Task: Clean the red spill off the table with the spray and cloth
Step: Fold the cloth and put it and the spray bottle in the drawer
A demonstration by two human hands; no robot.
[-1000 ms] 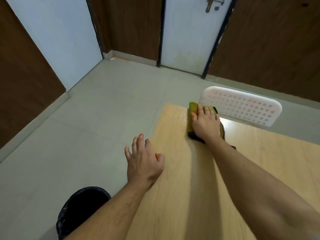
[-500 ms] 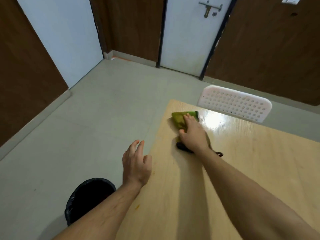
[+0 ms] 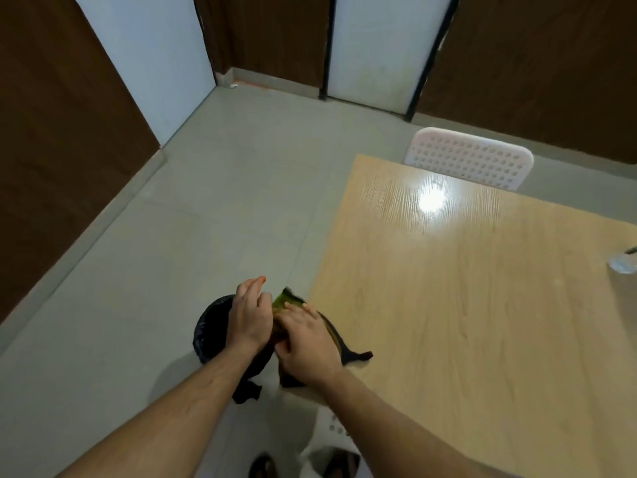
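Two hands meet at the near left edge of the wooden table (image 3: 465,305), with a green and dark cloth (image 3: 286,300) bunched between them. The right hand (image 3: 306,343) lies on top of the cloth, its fingers stretched forward and fairly flat, pressing the fabric down at the table's rim. A green fold of the cloth pokes out just beyond those fingertips, and a dark tail of it trails out to the right of the wrist onto the tabletop. More dark fabric hangs below both wrists, off the table's edge. The left hand (image 3: 250,317) is held beside the cloth, off the table, palm turned toward the right hand. Its fingers are loosely extended and point away from the person; whether they touch the cloth I cannot tell, since the contact side is hidden. One fingertip shows an orange-red tint.

Directly under the left hand's fingers sits a black-lined bin (image 3: 210,329) on the grey tiled floor (image 3: 206,219). Well beyond the fingertips, at the table's far edge, stands a white perforated chair back (image 3: 468,160). A bright glare of reflected light lies on the tabletop near that chair. Far to the right of the right hand, a pale object (image 3: 622,263) is cut off by the frame edge. No red patch shows on the visible wood.
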